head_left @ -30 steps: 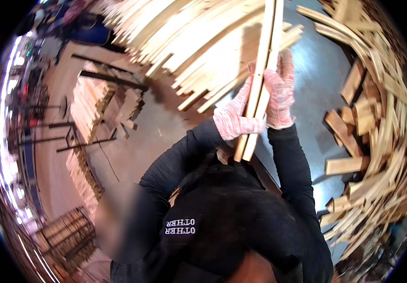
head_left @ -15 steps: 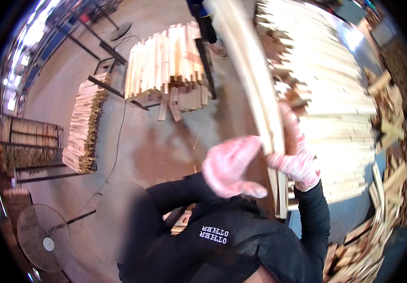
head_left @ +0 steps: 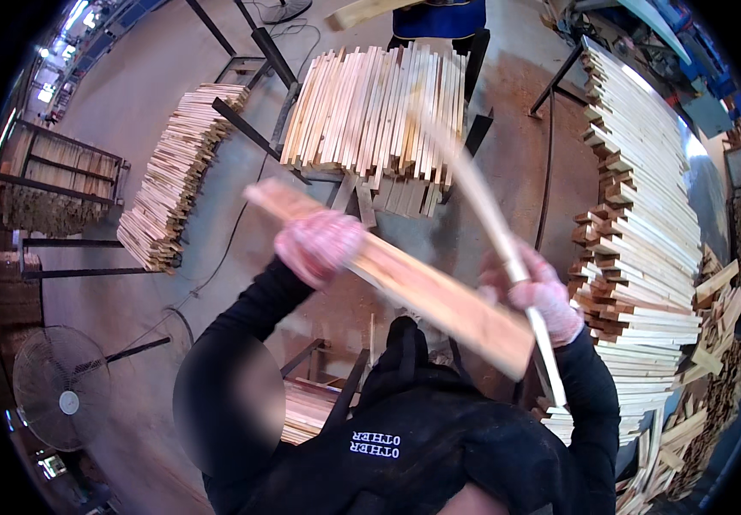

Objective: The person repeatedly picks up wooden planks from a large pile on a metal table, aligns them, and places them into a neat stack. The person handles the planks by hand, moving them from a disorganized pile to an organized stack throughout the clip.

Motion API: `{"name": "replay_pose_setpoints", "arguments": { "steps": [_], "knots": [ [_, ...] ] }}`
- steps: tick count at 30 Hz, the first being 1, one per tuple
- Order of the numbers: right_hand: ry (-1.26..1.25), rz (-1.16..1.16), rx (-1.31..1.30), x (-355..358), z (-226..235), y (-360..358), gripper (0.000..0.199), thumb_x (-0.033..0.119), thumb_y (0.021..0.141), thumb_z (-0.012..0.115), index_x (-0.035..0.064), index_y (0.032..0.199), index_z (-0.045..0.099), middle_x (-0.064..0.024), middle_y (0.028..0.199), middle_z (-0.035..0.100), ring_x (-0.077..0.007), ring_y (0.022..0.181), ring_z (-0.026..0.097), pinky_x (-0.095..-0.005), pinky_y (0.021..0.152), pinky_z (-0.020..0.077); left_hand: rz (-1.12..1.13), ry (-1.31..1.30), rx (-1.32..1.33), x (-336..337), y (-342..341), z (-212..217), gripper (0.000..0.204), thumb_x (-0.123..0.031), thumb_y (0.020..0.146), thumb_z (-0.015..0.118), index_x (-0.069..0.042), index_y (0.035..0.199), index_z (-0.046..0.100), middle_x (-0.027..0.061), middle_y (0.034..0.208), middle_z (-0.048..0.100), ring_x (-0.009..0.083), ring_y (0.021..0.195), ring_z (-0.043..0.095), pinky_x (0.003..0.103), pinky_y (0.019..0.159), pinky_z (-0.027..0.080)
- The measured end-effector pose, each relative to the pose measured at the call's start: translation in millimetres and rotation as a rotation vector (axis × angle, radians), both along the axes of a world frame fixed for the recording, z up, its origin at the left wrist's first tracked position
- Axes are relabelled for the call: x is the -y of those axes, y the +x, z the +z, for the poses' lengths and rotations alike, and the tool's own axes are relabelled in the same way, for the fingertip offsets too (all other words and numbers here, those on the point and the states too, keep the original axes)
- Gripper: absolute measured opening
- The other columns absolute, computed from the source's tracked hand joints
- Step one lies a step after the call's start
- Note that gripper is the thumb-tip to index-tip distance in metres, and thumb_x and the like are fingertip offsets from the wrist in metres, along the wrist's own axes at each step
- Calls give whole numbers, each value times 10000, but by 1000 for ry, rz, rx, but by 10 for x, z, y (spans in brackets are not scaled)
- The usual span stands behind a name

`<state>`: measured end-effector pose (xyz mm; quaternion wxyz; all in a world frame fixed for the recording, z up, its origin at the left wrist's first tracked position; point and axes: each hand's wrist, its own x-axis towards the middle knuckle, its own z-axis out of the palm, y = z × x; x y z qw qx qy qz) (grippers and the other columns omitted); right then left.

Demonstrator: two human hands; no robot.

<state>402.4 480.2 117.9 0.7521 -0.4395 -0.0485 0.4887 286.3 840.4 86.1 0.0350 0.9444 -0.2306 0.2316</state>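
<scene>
Pink knit gloves cover both hands of the person in the black long-sleeved top. The left hand [head_left: 320, 246] is clamped around a broad, reddish-brown wooden board [head_left: 405, 283], gripping it near its upper left end; the board slants down to the right across the person's chest and ends just below the right hand. The right hand [head_left: 535, 294] is closed around a thin pale wooden strip [head_left: 483, 215], which runs steeply from the upper middle down past the wrist; the strip is blurred along its upper length. Board and strip cross close to the right hand, though whether they touch cannot be told.

Straight ahead, a flat bundle of pale slats [head_left: 379, 107] lies on a dark metal stand [head_left: 259, 51], with a few shorter pieces sticking out under its near edge. To the left, a second stack of slats [head_left: 173, 184] rests on the concrete floor [head_left: 130, 103]. Along the right side rises a tall pile of slats [head_left: 645, 223], its ends stepping unevenly. A round floor fan [head_left: 66, 399] stands at the lower left. Another person in a blue top [head_left: 439, 17] stands beyond the stand's far edge.
</scene>
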Motion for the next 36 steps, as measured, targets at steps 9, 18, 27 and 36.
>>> {"name": "replay_pose_setpoints", "arguments": {
  "steps": [9, 18, 27, 36],
  "knots": [
    [-641, -8, 1005, -1158, -1272, -338, 852, 213, 824, 701, 65, 1525, 240, -239, 1425, 382, -399, 1317, 429, -394, 1082, 391, 360, -1890, -467, 1039, 530, -1433, 347, -226, 907, 673, -2, 1154, 576, 38, 1029, 668, 141, 891, 615, 264, 783, 505],
    [-752, 145, 679, -514, -1159, -532, 1053, 389, 785, 736, -7, 1536, 113, -257, 1522, 294, -352, 1388, 376, -409, 1124, 330, 968, -1236, -800, 678, 1193, -2041, 568, -380, 728, 766, 8, 1112, 609, 196, 1035, 702, 286, 978, 681, 372, 871, 517],
    [-731, -340, 413, 193, -1856, -1587, 716, 93, 827, 773, 37, 1444, 413, -212, 1241, 594, -281, 1105, 618, -406, 943, 503, 842, -439, -918, 382, 4287, -2383, 666, -399, 757, 700, -8, 1255, 496, 234, 1195, 639, 345, 1070, 656, 460, 945, 506],
    [-852, -381, 202, 213, -2103, -1866, 800, 120, 753, 834, 78, 1444, 432, -222, 1234, 601, -270, 1056, 644, -381, 948, 509, 560, -411, -688, 815, 4218, -2622, 336, -324, 850, 600, -23, 994, 640, 234, 1009, 688, 350, 1082, 639, 373, 913, 509]
  ]
}}
